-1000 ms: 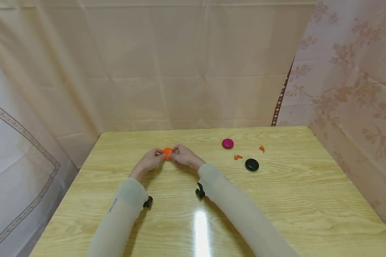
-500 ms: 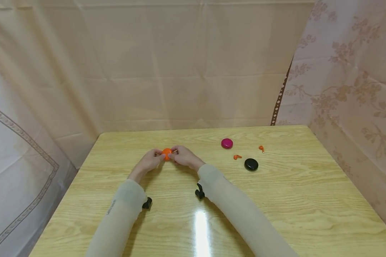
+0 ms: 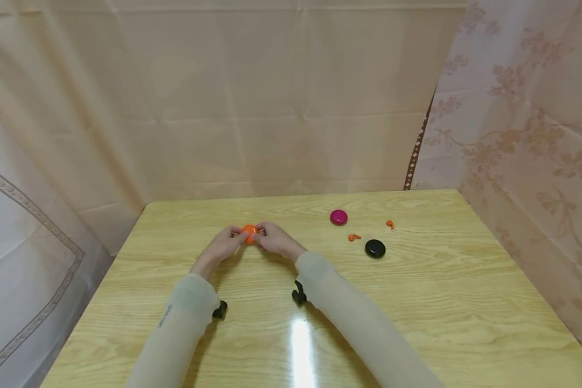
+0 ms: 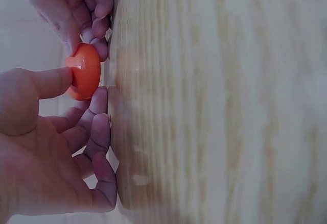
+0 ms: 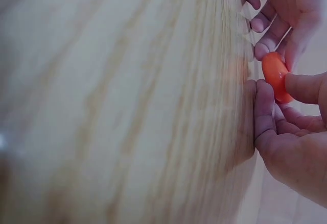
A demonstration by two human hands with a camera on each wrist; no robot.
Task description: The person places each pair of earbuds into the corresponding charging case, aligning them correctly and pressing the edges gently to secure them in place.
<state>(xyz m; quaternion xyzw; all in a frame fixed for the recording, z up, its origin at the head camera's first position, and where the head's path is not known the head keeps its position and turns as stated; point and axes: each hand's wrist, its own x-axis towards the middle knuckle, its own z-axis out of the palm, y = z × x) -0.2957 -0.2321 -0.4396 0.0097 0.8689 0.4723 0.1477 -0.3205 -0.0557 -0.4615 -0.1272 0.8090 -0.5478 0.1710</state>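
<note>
Both hands pinch a round, glossy orange earbud case (image 3: pixel 249 234) between thumbs and fingers, toward the far left of the table. My left hand (image 3: pixel 223 243) grips its left side, and my right hand (image 3: pixel 277 240) its right side. In the left wrist view the orange case (image 4: pixel 87 73) stands tilted on edge, its lid seemingly shut, with fingertips of both hands close to the tabletop. The right wrist view has the case (image 5: pixel 276 76) between the same thumbs and fingers. Two orange earbuds, one nearer (image 3: pixel 354 237) and one farther right (image 3: pixel 390 224), lie apart on the table.
A magenta round case (image 3: pixel 339 217) sits near the back edge, right of the hands. Next to the nearer earbud lies a black round case (image 3: pixel 375 248). Cloth curtains (image 3: pixel 271 108) hang behind the wood-grain table (image 3: pixel 441 302) and at its sides.
Both hands keep hold of the orange earbud case with almost no movement. The whole head view has shifted slightly, so the things on the table appear a little farther left.
</note>
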